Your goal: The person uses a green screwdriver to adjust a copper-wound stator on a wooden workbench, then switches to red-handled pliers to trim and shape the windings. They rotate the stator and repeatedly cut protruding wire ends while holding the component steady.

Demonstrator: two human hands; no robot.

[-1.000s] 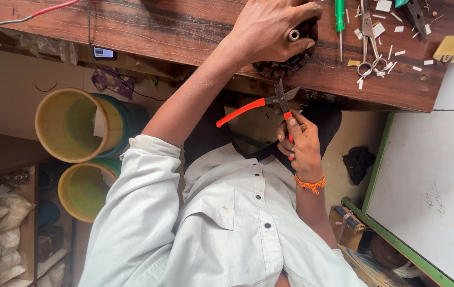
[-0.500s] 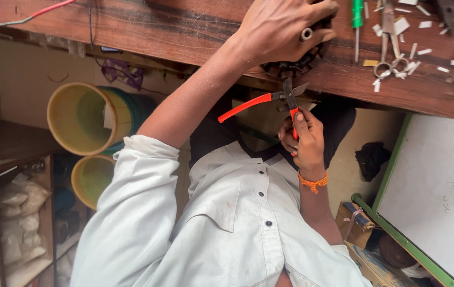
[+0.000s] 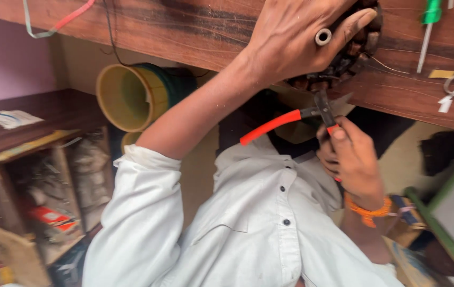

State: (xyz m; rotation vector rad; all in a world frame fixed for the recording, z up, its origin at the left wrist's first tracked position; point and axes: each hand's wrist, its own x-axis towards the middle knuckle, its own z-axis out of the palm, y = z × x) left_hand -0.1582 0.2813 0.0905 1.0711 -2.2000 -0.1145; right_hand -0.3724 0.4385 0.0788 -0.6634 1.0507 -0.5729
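Head view: left hand (image 3: 296, 42) clamps the wound motor stator (image 3: 351, 50) on the wooden bench (image 3: 174, 32), right hand (image 3: 351, 159) grips red-handled pliers (image 3: 296, 117); slipping jaws could nick windings or fingers.

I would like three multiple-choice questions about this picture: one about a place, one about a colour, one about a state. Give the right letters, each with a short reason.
1. Where is the left hand?
A. on the dark round part at the edge of the wooden table
B. on the floor
C. in a shirt pocket

2. What colour are the handles of the pliers?
A. blue
B. red
C. white

3. How is the right hand?
A. open and empty
B. closed on the pliers
C. flat on the table

Answers:
1 A, its fingers spread over the part.
2 B, one red handle sticks out to the side.
3 B, its fingers wrap around the other handle.
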